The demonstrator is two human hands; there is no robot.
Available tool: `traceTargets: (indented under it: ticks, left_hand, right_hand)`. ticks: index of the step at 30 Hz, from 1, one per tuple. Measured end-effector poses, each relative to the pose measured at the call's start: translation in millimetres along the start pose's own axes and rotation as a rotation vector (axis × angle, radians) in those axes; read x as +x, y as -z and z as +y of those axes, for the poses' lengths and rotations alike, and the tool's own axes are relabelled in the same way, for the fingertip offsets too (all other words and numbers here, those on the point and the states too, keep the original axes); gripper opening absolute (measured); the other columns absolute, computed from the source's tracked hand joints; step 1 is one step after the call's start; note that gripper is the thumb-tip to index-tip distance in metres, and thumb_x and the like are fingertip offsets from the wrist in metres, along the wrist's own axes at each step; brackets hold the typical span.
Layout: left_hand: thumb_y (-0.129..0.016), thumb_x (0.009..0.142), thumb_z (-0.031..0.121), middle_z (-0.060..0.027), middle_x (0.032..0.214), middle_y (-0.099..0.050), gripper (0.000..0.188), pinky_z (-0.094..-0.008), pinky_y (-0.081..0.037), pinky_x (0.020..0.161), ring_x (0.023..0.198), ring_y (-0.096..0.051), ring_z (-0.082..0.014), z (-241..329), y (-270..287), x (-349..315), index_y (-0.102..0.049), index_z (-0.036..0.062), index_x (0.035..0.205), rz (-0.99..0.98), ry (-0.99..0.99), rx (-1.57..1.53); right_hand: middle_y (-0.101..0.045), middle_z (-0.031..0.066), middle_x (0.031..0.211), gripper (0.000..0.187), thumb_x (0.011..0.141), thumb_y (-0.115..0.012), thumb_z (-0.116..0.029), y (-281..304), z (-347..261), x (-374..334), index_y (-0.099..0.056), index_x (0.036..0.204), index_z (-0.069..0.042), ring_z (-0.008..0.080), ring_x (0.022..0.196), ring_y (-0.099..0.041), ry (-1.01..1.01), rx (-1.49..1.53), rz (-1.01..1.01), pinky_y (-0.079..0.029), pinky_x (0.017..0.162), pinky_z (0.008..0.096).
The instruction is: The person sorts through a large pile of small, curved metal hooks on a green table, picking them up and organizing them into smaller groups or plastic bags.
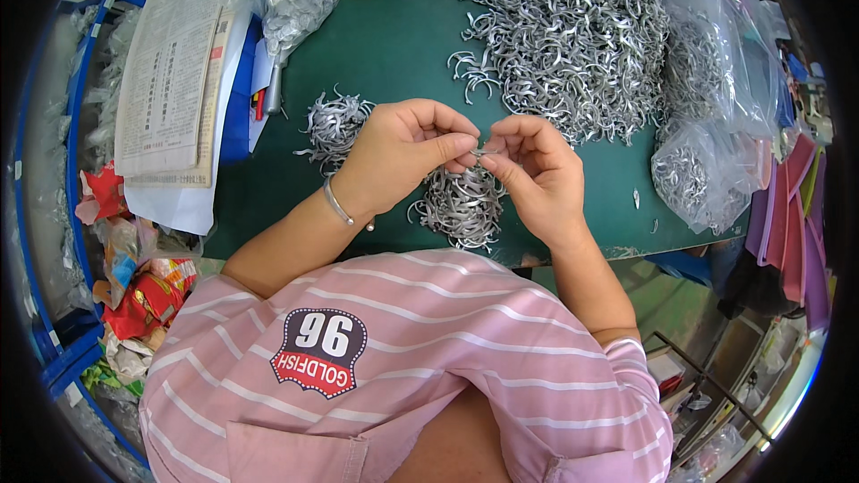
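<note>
My left hand (pixel 404 154) and my right hand (pixel 544 170) meet above the near side of the green table (pixel 376 54). Between their fingertips they pinch a small curved metal piece (pixel 481 152), partly hidden by the fingers. Just below lies a small pile of curved silvery metal pieces (pixel 461 207). Another small pile of metal pieces (pixel 335 125) sits beyond my left wrist, which wears a metal bangle. A far larger heap of the same kind of pieces (pixel 573 36) spreads over the table's far right.
Clear plastic bags of metal pieces (pixel 702 174) stand along the right edge; another bag (pixel 295 9) lies at the far left. Printed sheets (pixel 170 80) lean over a blue holder (pixel 238 116). Blue shelving (pixel 76 107) and crumpled colourful wrappers (pixel 148 295) flank the left side.
</note>
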State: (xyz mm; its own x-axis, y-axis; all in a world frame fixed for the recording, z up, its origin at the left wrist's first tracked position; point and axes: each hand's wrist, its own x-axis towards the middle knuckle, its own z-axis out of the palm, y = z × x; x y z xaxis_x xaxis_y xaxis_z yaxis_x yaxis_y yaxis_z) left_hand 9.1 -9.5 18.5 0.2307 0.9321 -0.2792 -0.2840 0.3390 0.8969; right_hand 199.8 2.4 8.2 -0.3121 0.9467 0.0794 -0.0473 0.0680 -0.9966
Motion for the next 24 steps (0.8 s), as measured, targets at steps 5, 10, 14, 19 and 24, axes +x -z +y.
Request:
traceTargets:
  ticks: [5,10,14,19,24]
  left_hand:
    - [-0.067,0.089,0.003,-0.0099,0.087,-0.069,0.014,-0.0246,-0.057,0.069,0.075,-0.068,-0.0146,-2,-1,0,-0.065,-0.0053,0.1,0.013,0.031,-0.089]
    - [-0.059,0.096,0.011,-0.0118,0.087,-0.069,0.019,-0.0261,-0.057,0.069,0.075,-0.069,-0.0168,-4,1,-2,-0.063,-0.0056,0.105,-0.022,0.056,-0.16]
    - [-0.052,0.101,0.017,-0.0135,0.088,-0.069,0.025,-0.0277,-0.058,0.07,0.078,-0.07,-0.0196,-1,2,-4,-0.061,-0.0059,0.108,-0.073,0.058,-0.293]
    - [-0.057,0.098,0.013,-0.014,0.09,-0.069,0.021,-0.0282,-0.058,0.072,0.08,-0.07,-0.0201,-1,3,-6,-0.063,-0.0058,0.106,-0.07,0.058,-0.228]
    - [-0.068,0.088,-0.001,-0.0107,0.09,-0.069,0.015,-0.0258,-0.057,0.071,0.079,-0.069,-0.0147,0,3,-14,-0.064,-0.0042,0.102,-0.001,-0.054,-0.031]
  right_hand:
    - [-0.064,0.0043,0.093,0.018,0.084,-0.07,0.005,-4,-3,-2,-0.064,0.099,0.0,0.0111,0.082,-0.062,-0.043,0.261,0.052,-0.051,0.073,0.0243]
    - [-0.063,0.005,0.089,0.01,0.083,-0.07,0.002,7,0,-3,-0.065,0.092,0.0,0.0118,0.079,-0.061,-0.009,-0.09,-0.064,-0.05,0.071,0.025]
    - [-0.063,0.0063,0.088,0.006,0.083,-0.07,0.001,9,2,-3,-0.066,0.087,0.0,0.0137,0.078,-0.061,-0.04,-0.095,-0.059,-0.05,0.069,0.0255]
    - [-0.063,0.0064,0.087,0.007,0.082,-0.07,0.002,10,5,0,-0.067,0.088,0.0,0.0146,0.078,-0.061,0.116,-0.144,-0.09,-0.05,0.067,0.0256]
    - [-0.066,0.01,0.091,0.013,0.082,-0.07,0.001,5,-1,-1,-0.069,0.095,0.0,0.0178,0.08,-0.063,0.138,-0.272,-0.171,-0.05,0.069,0.0272]
